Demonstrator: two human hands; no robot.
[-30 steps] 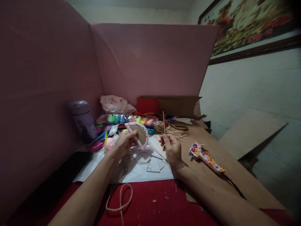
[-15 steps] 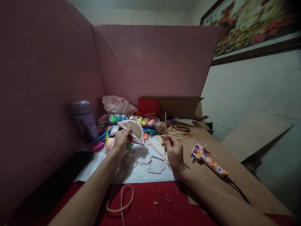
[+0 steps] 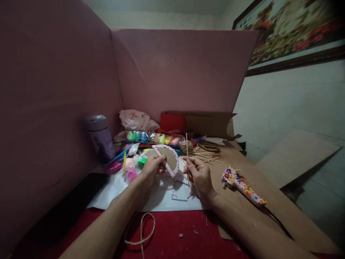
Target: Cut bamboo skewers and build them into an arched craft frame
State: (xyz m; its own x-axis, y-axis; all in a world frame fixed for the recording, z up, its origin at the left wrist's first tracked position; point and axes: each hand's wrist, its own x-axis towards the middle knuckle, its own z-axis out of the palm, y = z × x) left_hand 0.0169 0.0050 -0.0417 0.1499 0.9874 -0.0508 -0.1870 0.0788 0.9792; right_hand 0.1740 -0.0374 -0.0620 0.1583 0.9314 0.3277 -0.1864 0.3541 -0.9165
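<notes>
My left hand (image 3: pixel 154 167) pinches a half-round cardboard piece (image 3: pixel 170 158) whose edge is wrapped in pale patterned cloth. Its bare brown face is turned towards me. Behind it, a second curved cardboard piece (image 3: pixel 148 153) with a similar pale rim shows in part. Between the thumb and fingers of my right hand (image 3: pixel 198 175) a thin wooden stick (image 3: pixel 187 144) stands upright, just right of the cardboard piece and apart from it. Below both hands lies a white sheet (image 3: pixel 159 203) with small scraps. A loop of twine (image 3: pixel 147 239) hangs over the red cloth in front.
A flower-patterned glue gun (image 3: pixel 244 187) lies on brown cardboard (image 3: pixel 272 201) at right. Loose sticks (image 3: pixel 206 155), a twine ball (image 3: pixel 185 145) and scissors (image 3: pixel 211 146) lie behind. Coloured clay packs (image 3: pixel 164 139) and a purple bottle (image 3: pixel 100 138) stand back left, before pink panels (image 3: pixel 178 68).
My left hand has brought the half-round piece rightwards and down, nearer the stick, turning its face more towards me. The stick has dropped slightly in my right hand's grip. The view has shifted a little.
</notes>
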